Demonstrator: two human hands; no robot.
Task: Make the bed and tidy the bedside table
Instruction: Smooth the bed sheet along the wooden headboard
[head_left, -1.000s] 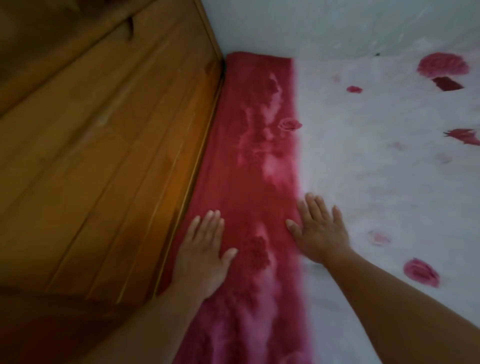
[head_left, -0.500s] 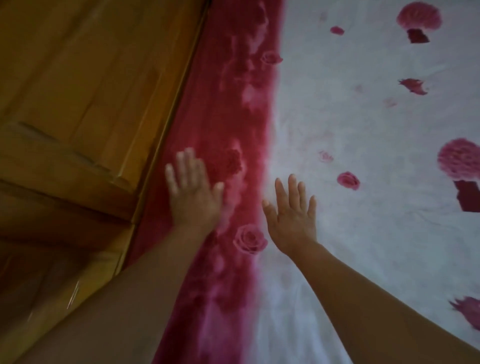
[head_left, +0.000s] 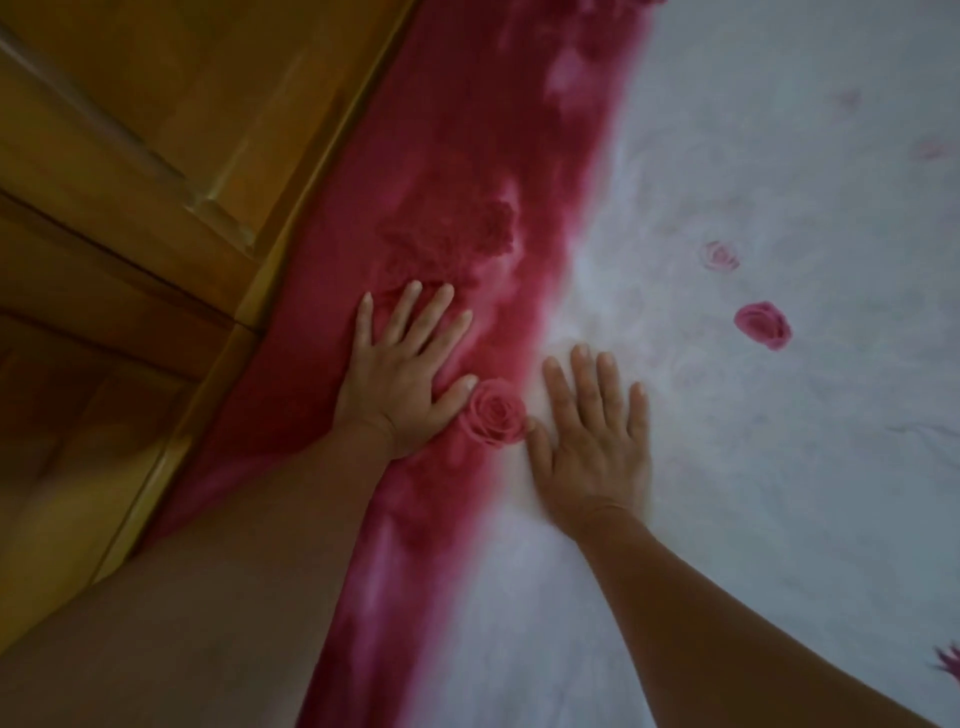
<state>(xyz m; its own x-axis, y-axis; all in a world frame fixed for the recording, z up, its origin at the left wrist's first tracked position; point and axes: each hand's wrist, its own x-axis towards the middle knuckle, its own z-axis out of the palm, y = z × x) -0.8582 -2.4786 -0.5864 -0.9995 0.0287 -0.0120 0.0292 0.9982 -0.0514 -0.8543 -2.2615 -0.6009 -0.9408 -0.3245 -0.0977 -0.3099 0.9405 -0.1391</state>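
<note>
A bedsheet (head_left: 779, 467) covers the bed, white with printed pink roses and a wide dark red band (head_left: 467, 156) along its left edge. My left hand (head_left: 405, 374) lies flat, palm down, on the red band with fingers spread. My right hand (head_left: 592, 441) rests flat on the white part just right of the band, fingers apart. A printed rose (head_left: 496, 413) sits between the two hands. Neither hand holds anything.
A wooden headboard (head_left: 156, 130) of orange-brown panels runs along the left side of the sheet, its rail (head_left: 291, 291) meeting the red band. The sheet stretches away to the right and upward.
Both hands have slid toward me along the sheet beside the headboard, staying flat. The view has moved with them and the far wall has gone out of sight.
</note>
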